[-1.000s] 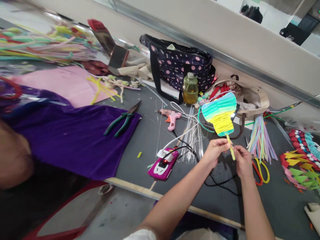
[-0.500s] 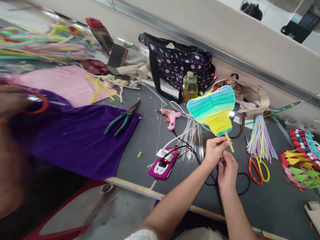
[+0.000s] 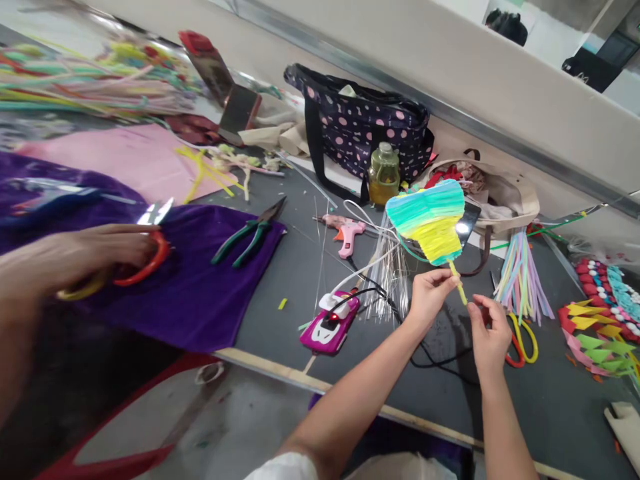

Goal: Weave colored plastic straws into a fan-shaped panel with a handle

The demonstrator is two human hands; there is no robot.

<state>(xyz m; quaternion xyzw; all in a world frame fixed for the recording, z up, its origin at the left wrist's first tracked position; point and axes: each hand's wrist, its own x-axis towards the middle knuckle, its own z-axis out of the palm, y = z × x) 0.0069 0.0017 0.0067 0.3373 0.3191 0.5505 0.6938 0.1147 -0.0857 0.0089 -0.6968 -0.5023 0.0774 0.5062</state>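
My left hand (image 3: 431, 293) pinches the yellow stem of a fan-shaped piece (image 3: 430, 217) banded in blue, teal and yellow, which stands up above the fingers. The stem's lower end (image 3: 461, 291) reaches down to the right, where my right hand (image 3: 489, 328) has its thumb and forefinger at the tip. Whether those fingertips grip the tip or only touch it is hard to tell. Behind the piece lie a dark phone (image 3: 469, 225) and a bundle of thin wires (image 3: 389, 280).
Another person's hand (image 3: 115, 252) holds red-handled scissors over purple cloth (image 3: 190, 300). Green pliers (image 3: 250, 237), a pink glue gun (image 3: 345, 230), a magenta power strip (image 3: 331, 327), a bottle (image 3: 384, 175), a polka-dot bag (image 3: 345, 120) and red-yellow scissors (image 3: 530, 339) lie about.
My right hand has moved right, away from my left hand, to the stem's lower end. More stem shows between them. The other person's hand with scissors has come further into view.
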